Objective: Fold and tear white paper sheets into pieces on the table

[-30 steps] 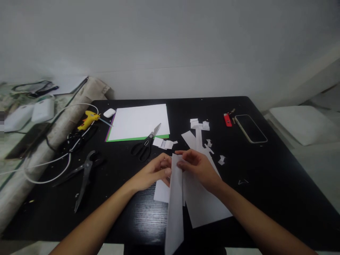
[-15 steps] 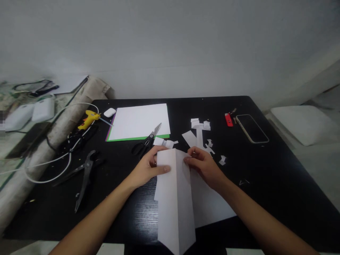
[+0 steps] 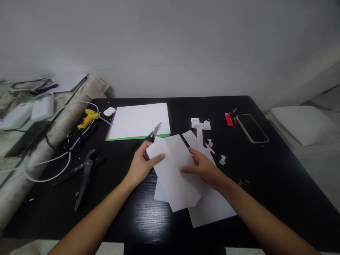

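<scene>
Both hands hold a white sheet of paper (image 3: 175,173) with a crease down its middle, unfolded and tilted over the black table (image 3: 265,177). My left hand (image 3: 142,164) pinches its upper left edge, thumb on top. My right hand (image 3: 203,168) grips its right side, fingers curled on the paper. Another white sheet (image 3: 212,209) lies flat under it on the table. Black-handled scissors (image 3: 151,136) lie just beyond my left hand, partly hidden by the sheet.
A stack of white and coloured paper (image 3: 139,122) lies at the back. Paper scraps (image 3: 200,132), a red lighter (image 3: 227,119) and a phone (image 3: 251,128) sit at the right. Yellow glue gun (image 3: 88,118), pliers (image 3: 85,171), white cable (image 3: 53,163) and a roll (image 3: 39,148) are at the left.
The folded sheet, held upright on its edge, has been opened out and laid back flatter. Both hands moved apart to its sides.
</scene>
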